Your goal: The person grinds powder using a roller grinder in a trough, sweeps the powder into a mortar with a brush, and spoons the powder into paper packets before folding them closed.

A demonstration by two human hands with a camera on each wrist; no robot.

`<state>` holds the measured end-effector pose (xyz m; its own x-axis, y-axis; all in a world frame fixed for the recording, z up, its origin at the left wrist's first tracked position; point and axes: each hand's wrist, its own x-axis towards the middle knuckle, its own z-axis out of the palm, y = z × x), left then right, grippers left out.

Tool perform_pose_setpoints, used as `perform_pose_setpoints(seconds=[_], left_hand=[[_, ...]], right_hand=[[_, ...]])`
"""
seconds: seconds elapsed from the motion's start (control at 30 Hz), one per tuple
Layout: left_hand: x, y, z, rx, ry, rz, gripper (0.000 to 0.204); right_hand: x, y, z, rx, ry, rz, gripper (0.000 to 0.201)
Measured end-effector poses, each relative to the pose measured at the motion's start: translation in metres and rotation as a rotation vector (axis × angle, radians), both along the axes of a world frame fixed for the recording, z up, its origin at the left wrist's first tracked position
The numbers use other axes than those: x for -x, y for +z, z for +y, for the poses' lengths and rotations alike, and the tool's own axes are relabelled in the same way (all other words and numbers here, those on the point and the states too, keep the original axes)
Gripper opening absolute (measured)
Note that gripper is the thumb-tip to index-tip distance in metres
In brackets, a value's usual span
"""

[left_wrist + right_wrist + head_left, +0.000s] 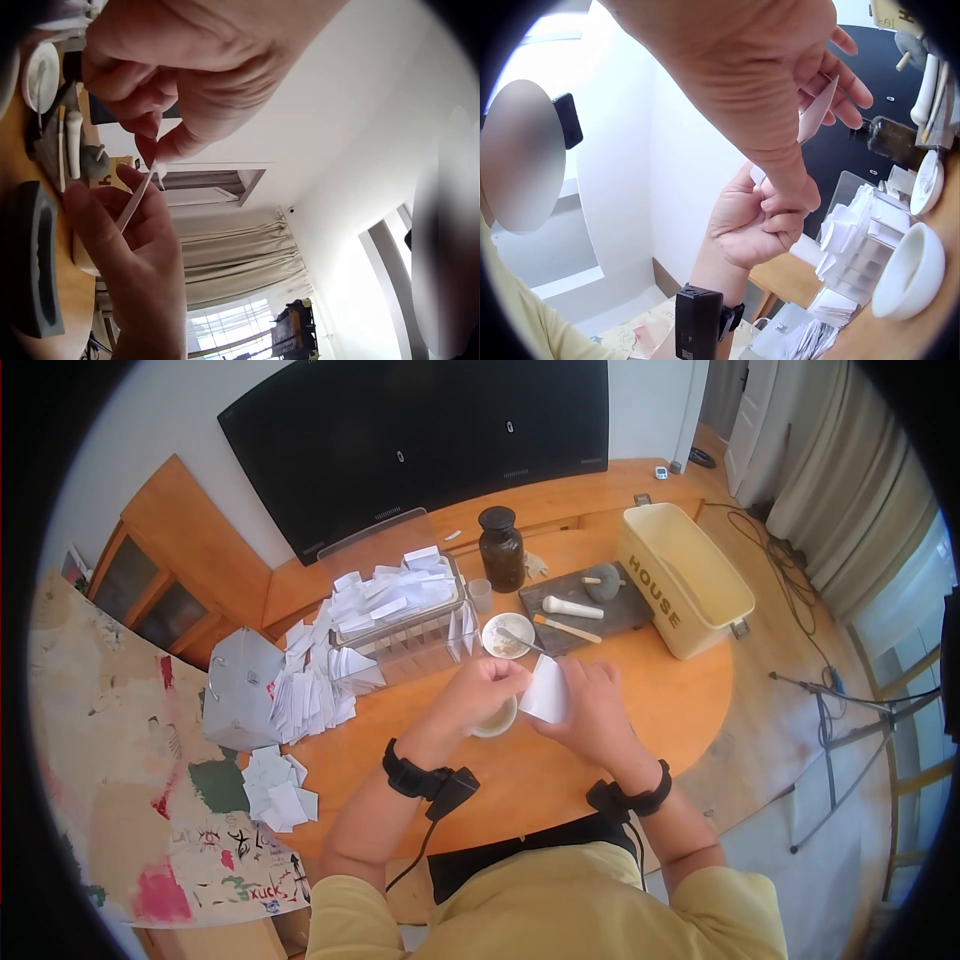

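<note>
A small folded white paper packet (545, 692) is held up between both hands over the table. My right hand (592, 710) grips it from the side, thumb on one face and fingers behind. The left hand (480, 692) pinches the packet's edge with thumb and index finger, as the left wrist view shows, its other fingers curled in. Partly covered by the left hand, a white bowl (907, 274) stands on the table. Just beyond the hands is a white dish (495, 650) of pale powder, a thin spoon-like tool (524, 641) resting in it.
At left, a clear bin (400, 660) holds many folded papers, with more beside a silver case (238, 695). A dark board (630, 622) carries a white pestle (573, 607), a brush (567, 628) and a grey stone (602, 588). A brown jar (502, 550) and cream box (690, 585) stand behind.
</note>
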<state>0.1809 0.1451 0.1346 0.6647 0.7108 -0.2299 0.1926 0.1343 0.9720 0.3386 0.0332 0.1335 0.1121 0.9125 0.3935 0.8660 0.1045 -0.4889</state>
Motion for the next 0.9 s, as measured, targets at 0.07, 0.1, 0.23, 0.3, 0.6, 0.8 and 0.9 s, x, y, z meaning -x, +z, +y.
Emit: perform_pose_setpoints(seconds=[0.07,0.1,0.23,0.3,0.6,0.8,0.9], left_hand=[[-0.007,-0.009,-0.012,-0.048,0.006,0.004,0.023],[-0.01,-0.011,-0.021,-0.307,0.027,0.046,0.024],[-0.02,-0.007,-0.047,-0.895,0.085,0.177,0.03],[-0.02,-0.015,-0.045,-0.898,0.081,0.189,0.026],[-0.015,-0.044,-0.034,-0.317,-0.106,0.14,0.024],[-0.009,-0.012,-0.043,-0.366,-0.028,0.255,0.033],[0.004,-0.035,-0.037,-0.341,-0.035,0.192,0.034]], right_hand=[[-0.005,-0.009,-0.006,-0.005,-0.024,-0.027,0.071],[-0.007,-0.013,-0.008,-0.009,-0.036,-0.038,0.068],[-0.011,-0.021,-0.018,-0.022,-0.051,-0.094,0.068],[-0.014,-0.024,-0.021,-0.02,-0.051,-0.112,0.067],[-0.029,-0.033,-0.032,-0.004,0.021,-0.053,0.063],[-0.08,-0.006,-0.039,0.207,-0.036,-0.267,0.057],[-0.105,-0.002,-0.038,0.188,0.024,-0.524,0.055]])
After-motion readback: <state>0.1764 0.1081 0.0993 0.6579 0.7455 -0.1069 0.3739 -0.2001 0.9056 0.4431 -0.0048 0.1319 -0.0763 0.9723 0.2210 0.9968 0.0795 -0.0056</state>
